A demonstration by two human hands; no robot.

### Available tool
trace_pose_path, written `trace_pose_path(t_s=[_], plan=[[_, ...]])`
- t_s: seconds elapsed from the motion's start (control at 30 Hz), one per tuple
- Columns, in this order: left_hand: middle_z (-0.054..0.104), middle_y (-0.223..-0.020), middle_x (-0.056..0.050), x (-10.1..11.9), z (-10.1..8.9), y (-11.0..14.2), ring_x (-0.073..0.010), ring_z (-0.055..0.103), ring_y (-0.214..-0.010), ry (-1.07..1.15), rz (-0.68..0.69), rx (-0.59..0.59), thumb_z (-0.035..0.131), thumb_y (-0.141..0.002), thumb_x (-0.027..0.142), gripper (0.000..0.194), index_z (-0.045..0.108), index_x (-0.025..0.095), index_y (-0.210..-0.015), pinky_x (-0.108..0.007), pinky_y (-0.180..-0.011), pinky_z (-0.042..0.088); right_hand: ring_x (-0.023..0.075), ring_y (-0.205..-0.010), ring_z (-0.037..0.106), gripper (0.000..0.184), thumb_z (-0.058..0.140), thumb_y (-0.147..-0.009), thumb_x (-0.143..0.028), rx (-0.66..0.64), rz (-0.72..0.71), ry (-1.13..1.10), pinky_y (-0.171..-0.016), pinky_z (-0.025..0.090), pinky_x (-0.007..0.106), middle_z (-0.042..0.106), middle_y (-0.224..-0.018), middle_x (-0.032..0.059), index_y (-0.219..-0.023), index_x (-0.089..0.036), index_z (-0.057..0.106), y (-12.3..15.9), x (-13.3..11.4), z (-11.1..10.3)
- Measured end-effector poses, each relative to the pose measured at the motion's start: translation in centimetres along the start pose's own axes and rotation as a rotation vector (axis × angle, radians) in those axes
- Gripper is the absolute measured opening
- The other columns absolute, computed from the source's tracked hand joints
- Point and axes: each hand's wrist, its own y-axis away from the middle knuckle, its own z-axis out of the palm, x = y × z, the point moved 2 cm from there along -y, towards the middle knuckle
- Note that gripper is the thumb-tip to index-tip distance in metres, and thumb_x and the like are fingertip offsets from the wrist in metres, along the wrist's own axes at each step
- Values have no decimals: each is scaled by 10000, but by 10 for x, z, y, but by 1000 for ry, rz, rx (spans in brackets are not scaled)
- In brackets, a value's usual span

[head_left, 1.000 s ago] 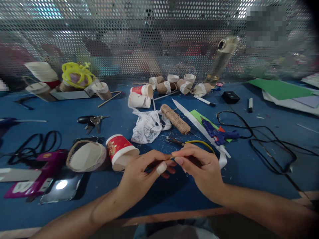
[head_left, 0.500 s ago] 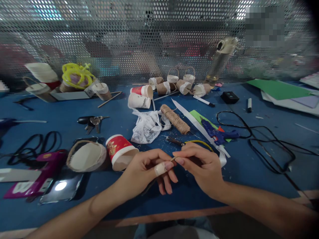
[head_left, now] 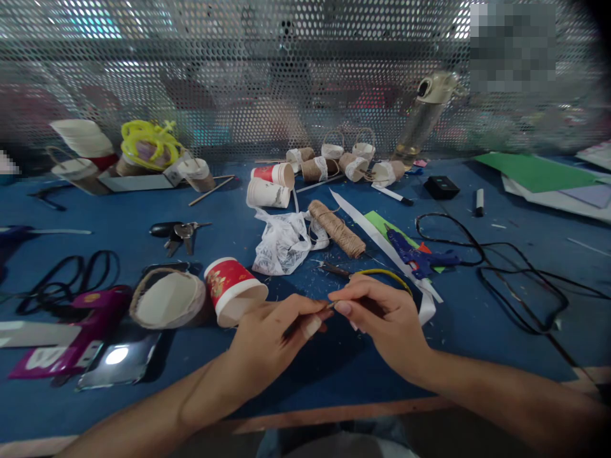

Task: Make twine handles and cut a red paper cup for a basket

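Observation:
My left hand (head_left: pixel 279 331) and my right hand (head_left: pixel 384 321) meet above the near part of the table. A short bit of thin brown twine (head_left: pixel 330 306) shows between their fingertips, pinched by both; the rest of it is hidden. Just left of my left hand, a red and white paper cup (head_left: pixel 231 284) lies tipped on its side. Beyond the hands are white lace (head_left: pixel 281 245) and a roll of brown twine (head_left: pixel 337 229). Yellow-handled scissors (head_left: pixel 382 273) lie partly behind my right hand.
At left are a small lace-trimmed basket (head_left: pixel 167 299), a purple glue gun (head_left: pixel 81 324), a phone (head_left: pixel 119 356) and keys (head_left: pixel 181 232). A blue glue gun (head_left: pixel 420 257) with a black cord lies at right. Small twine baskets (head_left: pixel 353 166) and a bottle (head_left: pixel 422 121) stand at the back.
My left hand has turned over, and its fingers, spread below before, are now curled in. The pinch on the twine stays at nearly the same spot.

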Motion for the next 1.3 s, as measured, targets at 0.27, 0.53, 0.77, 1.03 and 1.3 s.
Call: trace_pose_path(t_s=[0.27, 0.53, 0.77, 1.03, 1.3], plan=[[810, -839, -53, -1, 5, -8, -114, 767, -658, 707, -400, -332, 594, -1061, 320, 250, 734, 139, -962, -175, -669, 616, 113, -659, 579, 117, 788, -910, -223, -47, -95, 14, -596, 444, 245, 677, -712, -17, -965, -313, 840, -1, -3, -5], [778, -757, -34, -2, 7, -8, -92, 732, -586, 938, -506, -351, 740, -970, 366, 250, 705, 127, -903, -156, -598, 597, 83, -549, 501, 109, 838, -865, -242, -125, -2, -144, -502, 384, 224, 614, -673, -23, -949, -307, 860, -4, -1, -2], [753, -752, -29, -4, 6, -6, -104, 742, -573, 940, -535, -334, 761, -953, 332, 233, 696, 117, -888, -161, -578, 603, 69, -528, 482, 106, 831, -869, -242, -146, 23, -166, -464, 359, 206, 583, -661, -30, -960, -289, 860, -4, -1, -2], [723, -721, -32, 0, 7, -6, -144, 733, -561, 893, -521, -330, 764, -939, 381, 277, 680, 125, -878, -218, -527, 622, 60, -504, 466, 100, 854, -844, -283, -189, 117, -252, -440, 339, 203, 563, -657, -33, -944, -274, 862, -4, 2, -1], [754, -728, -8, 2, -3, -9, -126, 720, -607, 55, -27, -181, 652, -1010, 221, 94, 719, 172, -967, -188, -621, 577, 31, -464, 433, 103, 824, -874, -276, -166, 233, -376, -439, 333, 203, 568, -690, -45, -967, -300, 860, -1, 13, 3]])
